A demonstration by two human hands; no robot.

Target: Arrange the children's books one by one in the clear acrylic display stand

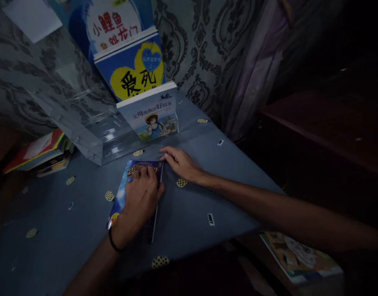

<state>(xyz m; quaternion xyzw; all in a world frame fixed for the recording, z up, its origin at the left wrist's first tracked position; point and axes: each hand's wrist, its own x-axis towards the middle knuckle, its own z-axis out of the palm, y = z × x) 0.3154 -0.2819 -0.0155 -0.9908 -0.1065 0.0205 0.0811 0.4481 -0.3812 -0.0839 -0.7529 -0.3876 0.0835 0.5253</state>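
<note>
- Head view: left hand (142, 197) lies flat, open, on a blue book (127, 185).
- Right hand (181, 163), open, rests on the table (207, 181) touching the book's top corner.

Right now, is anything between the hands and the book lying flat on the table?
No. The left hand lies flat on the blue book, covering most of its cover, and the right hand touches its top right corner with its fingers. Nothing lies between hands and book; the clear stand sits behind.
</note>
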